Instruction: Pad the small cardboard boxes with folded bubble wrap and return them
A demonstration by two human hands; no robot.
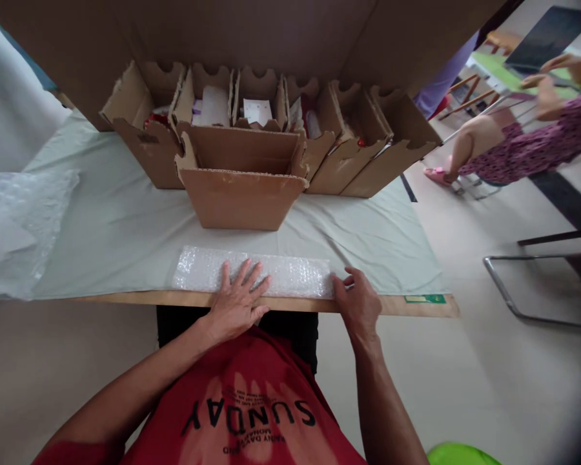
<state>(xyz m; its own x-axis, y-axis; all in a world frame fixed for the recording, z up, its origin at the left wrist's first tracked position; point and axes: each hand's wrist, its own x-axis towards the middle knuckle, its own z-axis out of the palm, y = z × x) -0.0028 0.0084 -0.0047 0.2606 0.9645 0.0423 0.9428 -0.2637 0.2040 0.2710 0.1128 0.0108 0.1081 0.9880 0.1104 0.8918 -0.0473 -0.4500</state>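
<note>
A long, flat strip of folded bubble wrap (290,274) lies along the front edge of the cloth-covered table. On its middle rests my left hand (239,297), fingers spread and pressed flat. At the strip's right end, my right hand (357,300) has its thumb and fingertips closed on the edge of the wrap. Whether anything lies inside the folded wrap cannot be made out. Just behind it stands an open cardboard box (244,200); its inside looks bare from here.
A row of open cardboard bins (339,155) with small items stands behind, before a tall cardboard panel (252,32). Loose bubble wrap sheets (24,226) lie at the left. A seated person (523,142) is at a green table, right. A metal chair frame (508,297) stands nearer.
</note>
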